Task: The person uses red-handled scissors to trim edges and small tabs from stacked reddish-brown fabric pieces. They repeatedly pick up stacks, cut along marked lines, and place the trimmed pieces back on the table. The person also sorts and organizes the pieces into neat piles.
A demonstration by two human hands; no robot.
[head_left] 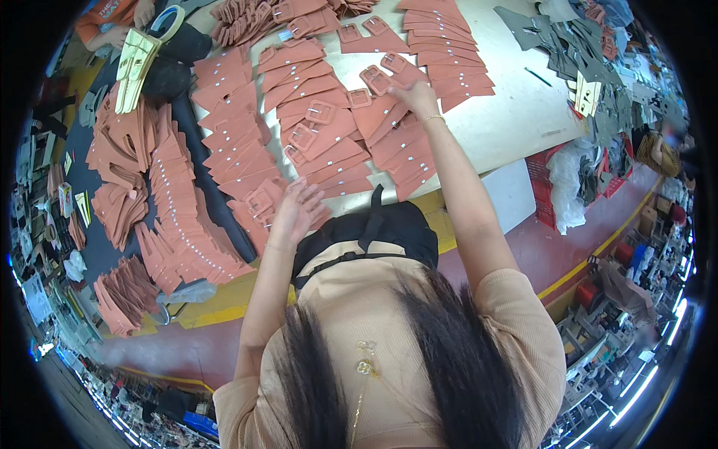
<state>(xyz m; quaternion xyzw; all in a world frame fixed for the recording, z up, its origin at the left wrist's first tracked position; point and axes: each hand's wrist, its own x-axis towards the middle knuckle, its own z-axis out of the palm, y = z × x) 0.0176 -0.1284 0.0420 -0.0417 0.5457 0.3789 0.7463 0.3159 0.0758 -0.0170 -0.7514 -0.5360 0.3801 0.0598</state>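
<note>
Table [516,112]: near edge runs just in front of our body, a bare pale patch to the right of the straps is the only open room. Left side is packed with stacked brown pieces [187,224] on a dark mat. Our right hand [416,96] is stretched far out, arm nearly straight, fingers curled down on a brown buckle strap [393,67] in the fanned rows; we can't tell if it's gripped or just pressed. Our left hand [295,209] is close in, open and flat, fingers spread, resting on straps at the near edge. Straps: dozens, overlapped, too many to count. Grey cut pieces [568,45] piled far right.
</note>
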